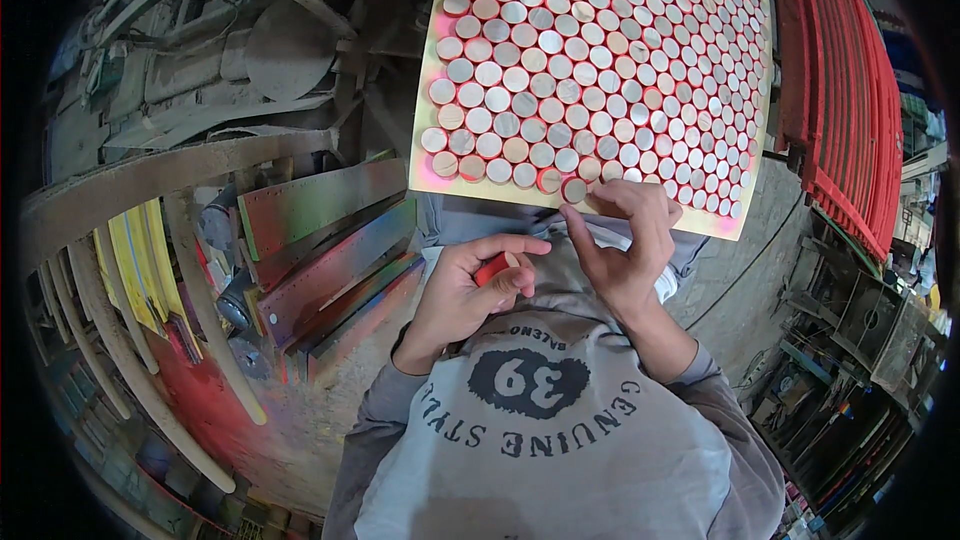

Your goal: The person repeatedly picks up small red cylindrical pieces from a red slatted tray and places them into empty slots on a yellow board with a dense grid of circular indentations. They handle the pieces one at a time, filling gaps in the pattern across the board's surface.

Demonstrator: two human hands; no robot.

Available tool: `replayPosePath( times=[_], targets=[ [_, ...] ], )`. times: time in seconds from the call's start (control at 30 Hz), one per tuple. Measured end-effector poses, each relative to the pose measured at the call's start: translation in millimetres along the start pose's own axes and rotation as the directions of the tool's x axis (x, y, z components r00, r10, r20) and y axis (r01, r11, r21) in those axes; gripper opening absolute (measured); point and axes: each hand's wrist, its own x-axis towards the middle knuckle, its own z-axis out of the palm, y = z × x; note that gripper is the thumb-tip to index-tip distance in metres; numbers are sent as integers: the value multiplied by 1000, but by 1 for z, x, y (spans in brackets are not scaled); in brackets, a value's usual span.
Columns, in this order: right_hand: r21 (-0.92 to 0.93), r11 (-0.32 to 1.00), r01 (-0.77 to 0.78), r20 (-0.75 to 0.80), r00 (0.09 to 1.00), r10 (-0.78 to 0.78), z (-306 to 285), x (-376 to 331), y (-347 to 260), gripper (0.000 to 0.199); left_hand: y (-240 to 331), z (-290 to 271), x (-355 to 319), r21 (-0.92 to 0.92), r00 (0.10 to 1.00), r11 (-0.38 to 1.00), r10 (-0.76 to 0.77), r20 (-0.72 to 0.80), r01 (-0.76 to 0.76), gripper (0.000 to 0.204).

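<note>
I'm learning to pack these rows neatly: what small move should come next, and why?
Probably the right hand should nudge the disc at its fingertips snug against its neighbours: it sits at the near edge of the board, beside closely packed rows, and the left hand already holds a red piece.

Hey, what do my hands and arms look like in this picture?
Your left hand and right hand are bare, with no gloves or rings that I can see. Long grey sleeves cover most of your arms, joined to a paler shirt front with dark printing.
</note>
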Motion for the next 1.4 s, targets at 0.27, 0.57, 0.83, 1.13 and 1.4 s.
replayPosePath(
  times=[0.27,0.57,0.83,1.13,1.4],
  targets=[
    [-10,1000,-21,-20,1000,21,3,-1,0,38,0,1,1,-12,1000,1000,9,17,-9,39],
    [-12,1000,4,-40,999,-5,4,-2,4,36,-4,0,1,-63,999,998,-8,50,11,43],
    [586,807,-72,463,847,-261,-36,18,-21,40,-5,6,-1,-78,991,997,-13,135,24,65],
    [532,847,-11,476,831,-288,-46,6,-7,34,-1,9,1,61,989,992,-116,91,111,50],
    [499,864,-74,542,804,-244,-51,7,-10,43,1,9,-4,206,995,975,-95,35,85,29]
  ],
)
